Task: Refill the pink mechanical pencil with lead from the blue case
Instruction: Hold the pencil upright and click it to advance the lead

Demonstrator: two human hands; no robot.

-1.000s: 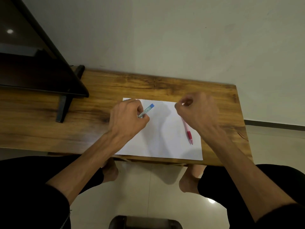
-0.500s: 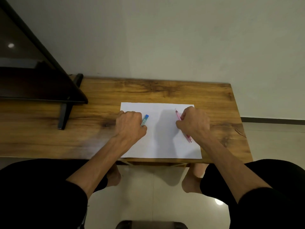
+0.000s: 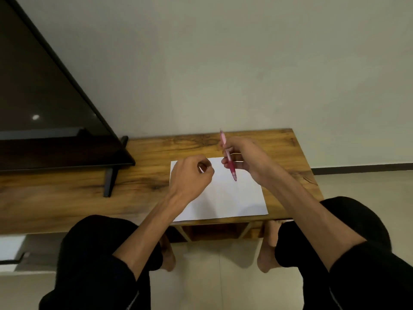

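Note:
My right hand [image 3: 249, 161] holds the pink mechanical pencil [image 3: 232, 170] lifted above the white paper [image 3: 234, 198]. The pencil is nearly upright, with its tip pointing down at the sheet and its cap end toward the wall. My left hand [image 3: 190, 177] is curled into a fist over the paper's left part, a short way left of the pencil. Only a pale sliver of the lead case [image 3: 201, 169] shows between its fingers; the blue end is hidden.
The paper lies on a wooden table [image 3: 67, 198] against a plain wall. A dark flat screen [image 3: 44, 97] stands at the left on a black foot [image 3: 110, 182]. My knees and bare feet are below the table's front edge.
My right hand has picked the pink pencil up off the paper and raised it upright. My left hand has closed further around the case, hiding its blue end. The camera has tilted up.

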